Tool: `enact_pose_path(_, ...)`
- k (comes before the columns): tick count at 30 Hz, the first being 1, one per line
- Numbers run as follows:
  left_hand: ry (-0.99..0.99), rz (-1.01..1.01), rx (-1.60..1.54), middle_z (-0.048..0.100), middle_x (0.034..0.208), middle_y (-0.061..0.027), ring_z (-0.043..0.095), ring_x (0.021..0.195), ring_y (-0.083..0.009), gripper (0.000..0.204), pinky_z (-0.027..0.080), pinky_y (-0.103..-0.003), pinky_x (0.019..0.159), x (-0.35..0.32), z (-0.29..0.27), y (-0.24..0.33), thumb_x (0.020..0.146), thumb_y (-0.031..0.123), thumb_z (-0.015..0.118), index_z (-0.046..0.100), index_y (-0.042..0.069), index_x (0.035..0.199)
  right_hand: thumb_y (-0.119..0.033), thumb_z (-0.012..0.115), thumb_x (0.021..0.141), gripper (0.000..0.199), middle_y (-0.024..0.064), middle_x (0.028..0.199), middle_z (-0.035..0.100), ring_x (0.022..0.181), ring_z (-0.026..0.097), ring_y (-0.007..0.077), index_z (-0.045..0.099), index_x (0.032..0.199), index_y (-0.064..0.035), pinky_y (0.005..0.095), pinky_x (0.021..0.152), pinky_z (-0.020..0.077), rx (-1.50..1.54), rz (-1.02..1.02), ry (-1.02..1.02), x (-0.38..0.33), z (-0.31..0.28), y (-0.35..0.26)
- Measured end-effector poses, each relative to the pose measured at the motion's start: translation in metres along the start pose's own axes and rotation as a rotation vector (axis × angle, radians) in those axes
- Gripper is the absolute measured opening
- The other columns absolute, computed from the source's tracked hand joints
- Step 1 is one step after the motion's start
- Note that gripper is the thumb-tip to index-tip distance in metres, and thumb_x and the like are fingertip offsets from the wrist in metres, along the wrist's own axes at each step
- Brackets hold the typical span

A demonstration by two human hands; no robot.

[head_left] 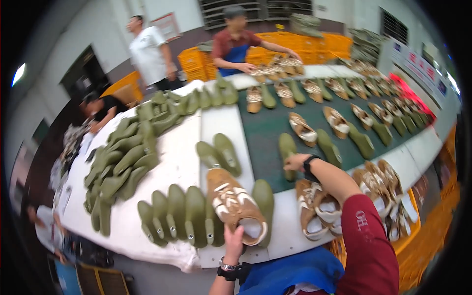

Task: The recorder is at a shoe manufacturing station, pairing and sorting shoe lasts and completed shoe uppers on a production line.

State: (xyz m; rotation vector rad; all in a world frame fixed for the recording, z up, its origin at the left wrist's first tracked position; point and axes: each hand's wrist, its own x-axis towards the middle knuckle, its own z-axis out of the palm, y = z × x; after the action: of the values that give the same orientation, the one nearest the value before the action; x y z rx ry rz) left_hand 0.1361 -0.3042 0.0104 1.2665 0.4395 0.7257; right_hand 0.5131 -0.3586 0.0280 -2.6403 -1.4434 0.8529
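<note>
My left hand (233, 242) grips the heel end of a tan shoe (232, 204) with white stripes and a pale insole, held over the white table edge. My right hand (296, 162) reaches across to the green conveyor belt, its fingers closed round an olive-green shoe last (286, 144). Beside the held shoe stands a row of several green lasts (175, 211), with another last (264, 206) partly behind it on the right. A pair of lasts (226, 152) lies just beyond its toe. More tan shoes (310, 211) sit under my right forearm.
A large heap of green lasts (123, 152) covers the table's left side. Shoes and lasts lie in rows along the belt (263, 128). A co-worker (236, 46) handles shoes across the table. Orange crates (275, 42) are stacked behind; more shoes (378, 184) lie right of my arm.
</note>
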Motion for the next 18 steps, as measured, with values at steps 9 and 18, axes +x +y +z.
enact_pose_path(9, 0.018, -0.001, -0.056, 0.047, 0.125, -0.0093, 0.045, 0.114, -0.0183, 0.049, 0.034, -0.031, 0.098, -0.002, 0.001, 0.005, 0.087, 0.012, 0.05, 0.034, -0.001, 0.132, -0.011, 0.058, 0.071, 0.016, 0.01, 0.078, 0.067, 0.073, 0.066, 0.0232, 0.068, 0.083, -0.0097, 0.033, 0.068, 0.0518, -0.046, 0.0, 0.086, 0.024, 0.021, 0.017)
enact_pose_path(18, -0.015, -0.006, -0.231, 0.046, 0.126, -0.0092, 0.045, 0.115, -0.0177, 0.047, 0.034, -0.031, 0.099, 0.003, 0.001, -0.003, 0.089, 0.012, 0.049, 0.034, -0.001, 0.132, -0.021, 0.061, 0.073, 0.04, 0.012, 0.09, 0.067, 0.073, 0.065, 0.0224, 0.061, 0.112, -0.0122, 0.0335, 0.069, 0.0512, -0.203, -0.044, -0.011, -0.008, 0.007, 0.013)
